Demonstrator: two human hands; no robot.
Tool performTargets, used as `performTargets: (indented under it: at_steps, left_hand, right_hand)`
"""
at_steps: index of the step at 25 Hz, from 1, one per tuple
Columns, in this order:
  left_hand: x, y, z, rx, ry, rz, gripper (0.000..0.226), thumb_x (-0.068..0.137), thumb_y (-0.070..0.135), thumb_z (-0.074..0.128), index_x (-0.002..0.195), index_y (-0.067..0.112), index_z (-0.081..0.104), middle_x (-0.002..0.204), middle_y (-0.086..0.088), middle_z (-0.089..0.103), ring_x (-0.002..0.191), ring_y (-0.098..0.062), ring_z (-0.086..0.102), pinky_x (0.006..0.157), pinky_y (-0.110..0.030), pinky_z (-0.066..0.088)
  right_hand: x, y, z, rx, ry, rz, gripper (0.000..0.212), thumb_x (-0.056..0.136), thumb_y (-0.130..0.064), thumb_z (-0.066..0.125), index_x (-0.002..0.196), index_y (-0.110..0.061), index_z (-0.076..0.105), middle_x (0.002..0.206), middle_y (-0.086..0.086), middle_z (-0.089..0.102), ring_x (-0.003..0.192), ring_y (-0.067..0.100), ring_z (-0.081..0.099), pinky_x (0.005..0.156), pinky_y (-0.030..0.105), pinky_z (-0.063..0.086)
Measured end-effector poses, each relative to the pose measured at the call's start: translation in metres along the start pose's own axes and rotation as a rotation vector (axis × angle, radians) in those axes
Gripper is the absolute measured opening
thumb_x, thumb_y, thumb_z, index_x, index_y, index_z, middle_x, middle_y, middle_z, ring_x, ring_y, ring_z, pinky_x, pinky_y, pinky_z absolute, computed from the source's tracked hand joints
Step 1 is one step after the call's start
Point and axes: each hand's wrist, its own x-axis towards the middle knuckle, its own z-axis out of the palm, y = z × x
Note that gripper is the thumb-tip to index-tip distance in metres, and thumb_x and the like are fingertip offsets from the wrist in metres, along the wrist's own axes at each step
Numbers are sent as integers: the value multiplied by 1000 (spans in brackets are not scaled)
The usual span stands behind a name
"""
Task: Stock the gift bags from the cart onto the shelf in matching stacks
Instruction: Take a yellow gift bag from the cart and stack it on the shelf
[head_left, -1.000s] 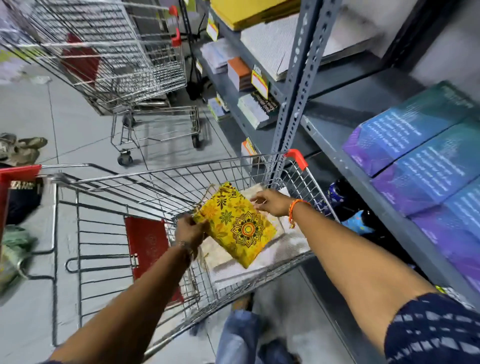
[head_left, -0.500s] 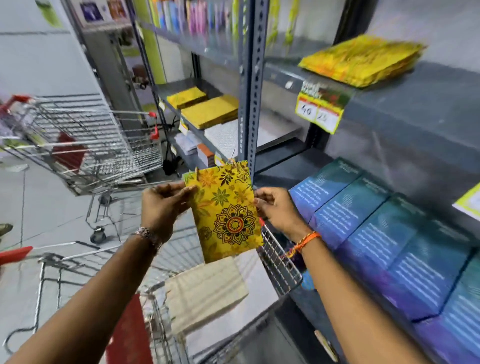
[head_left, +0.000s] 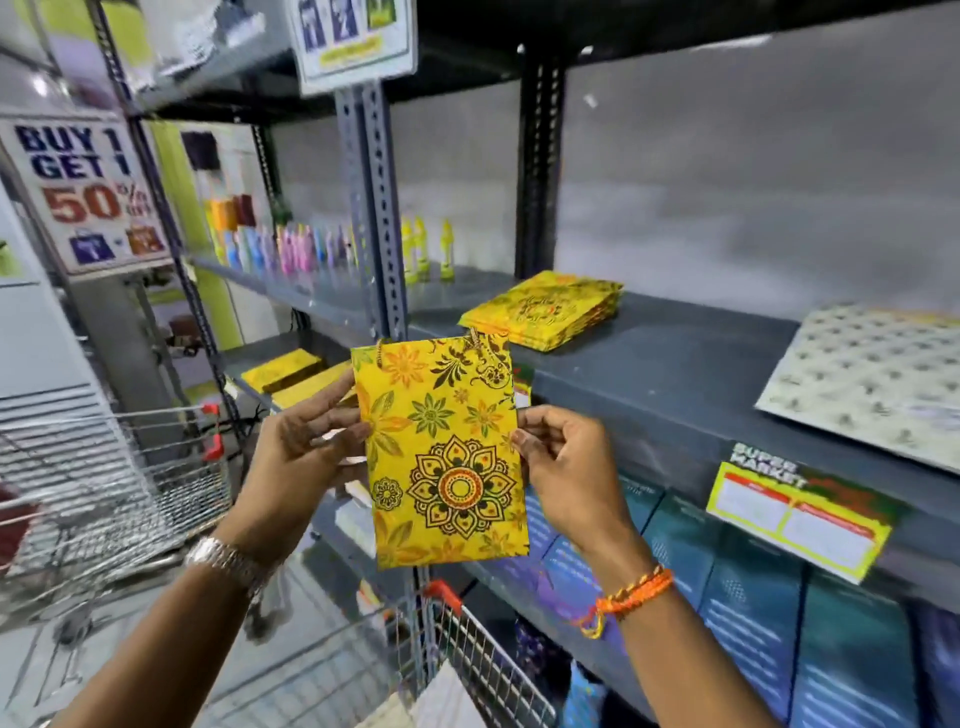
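I hold a flat yellow floral gift bag (head_left: 441, 452) upright in front of the grey shelf (head_left: 649, 374). My left hand (head_left: 306, 457) pinches its left edge and my right hand (head_left: 566, 467) pinches its right edge. A stack of matching yellow gift bags (head_left: 545, 309) lies on the shelf just above and behind the held bag. A pale patterned stack of bags (head_left: 872, 379) lies farther right on the same shelf. The cart (head_left: 467, 670) is below my hands, with beige bags (head_left: 431, 706) partly visible at the bottom edge.
A grey perforated upright post (head_left: 376, 218) stands left of the yellow stack. Blue-green boxes (head_left: 753, 597) fill the shelf below. Coloured bottles (head_left: 296, 249) line the shelf to the left. A second cart (head_left: 104, 493) stands at the left, under a promo sign (head_left: 83, 192).
Both hands have lifted the yellow bag out of the cart and up to shelf height. My view has tilted up from the cart to the shelf with the yellow stack.
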Motion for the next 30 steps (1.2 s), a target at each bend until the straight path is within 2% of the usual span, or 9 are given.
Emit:
performTargets:
  at_steps: [4,7,10,13,17,22,25,28,30]
  left_hand:
    - [54,17,28,-5,-11,53,37,90,1,62,126,7,66,110,-13,75,93,-25,70,85,-41,57]
    - [116,38,62,26,-120,80,37,90,-3,61,124,10,65,93,-1,77,81,-13,69,79,-32,59]
    - [194,42,93,179,-103,139,34,87,-8,63,116,9,69,75,7,74,69,1,63,70,-16,55]
    - [259,27,117,410,-75,145,31,83,-1,72,113,-2,72,101,-12,76,82,-8,65,92,-27,54]
    - [292,0,133,507,-107,62,23,82,5,75,105,2,76,105,-11,75,102,-17,69,97,-26,52]
    - [297,-24,138,673,-165,47,19,82,19,76,101,14,79,100,-1,76,99,-15,70,94,-26,54]
    - [287,-18,138,669,-186,88,25,90,21,67,111,10,75,111,-8,74,108,-23,68,97,-31,53]
    - [261,6,125,531,-58,178,38,92,24,64,126,5,67,127,-9,68,116,-19,64,104,-30,48]
    - [229,17,102,369,62,237,38,91,24,66,124,6,68,123,-6,70,110,-12,67,101,-28,51]
  right_hand:
    - [44,-31,-15,-17,184,-12,21,82,-3,72,76,-23,69,74,-7,71,64,-3,63,68,20,55]
    - [103,-44,-26,67,326,76,20,78,-4,71,65,-18,67,70,-3,70,63,8,62,65,28,53]
    - [154,-48,-36,62,407,202,17,73,-2,69,58,-10,67,64,7,66,55,16,59,55,28,50]
    - [191,-42,-47,33,507,327,14,70,6,72,65,-2,62,66,10,64,51,22,65,55,34,60]
    - [213,-22,-48,-133,525,402,18,61,8,72,75,4,62,62,13,65,53,29,72,59,50,63]
    - [222,-12,-47,-220,514,379,23,49,1,75,68,-1,62,75,17,70,61,33,74,60,48,63]
    - [217,-20,-51,-276,511,360,27,48,-3,74,71,-5,59,86,16,70,69,33,73,65,44,64]
    - [201,-37,-49,-358,559,235,23,57,-12,73,72,3,63,73,17,71,70,34,72,70,45,63]
    - [184,-48,-38,-358,501,58,32,65,-15,76,88,7,67,71,11,72,80,32,71,81,42,60]
